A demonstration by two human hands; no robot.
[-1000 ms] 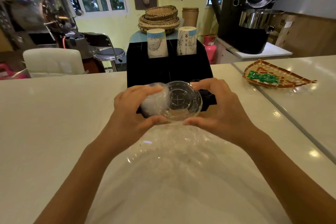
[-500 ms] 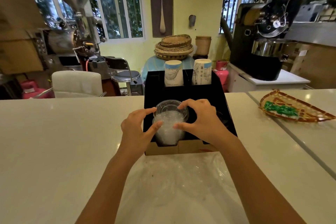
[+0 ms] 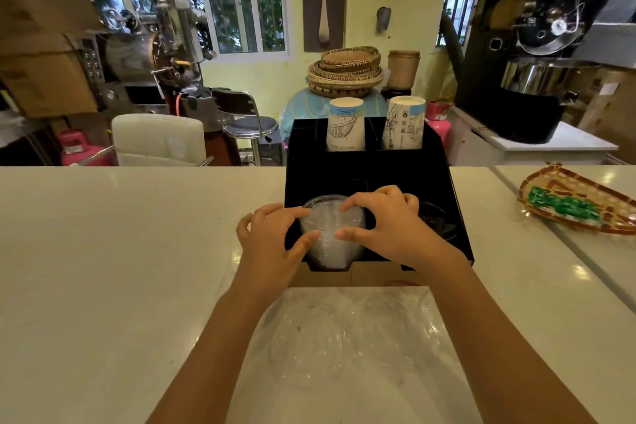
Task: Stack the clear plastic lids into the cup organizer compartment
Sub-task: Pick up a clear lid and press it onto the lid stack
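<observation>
A stack of clear plastic lids [image 3: 332,237] sits in the front left compartment of the black cup organizer [image 3: 368,182] on the white counter. My left hand [image 3: 272,241] grips the stack's left side with thumb and fingers. On its right side and top rim my right hand [image 3: 389,227] holds it. Two paper cup stacks [image 3: 345,124] [image 3: 405,122] stand upside down in the organizer's back slots. An empty clear plastic bag [image 3: 344,344] lies flat on the counter in front of the organizer, between my forearms.
A woven tray [image 3: 578,203] with a green packet lies on the counter at the right. Black lids [image 3: 437,220] show in the organizer's front right compartment. Beyond the counter stand a white chair [image 3: 158,139], a stool, baskets and coffee roasting machines.
Both hands carried the lid stack out of the plastic bag, away from me, and lowered it into the organizer's front left compartment. The stack now sits deeper than half a second ago.
</observation>
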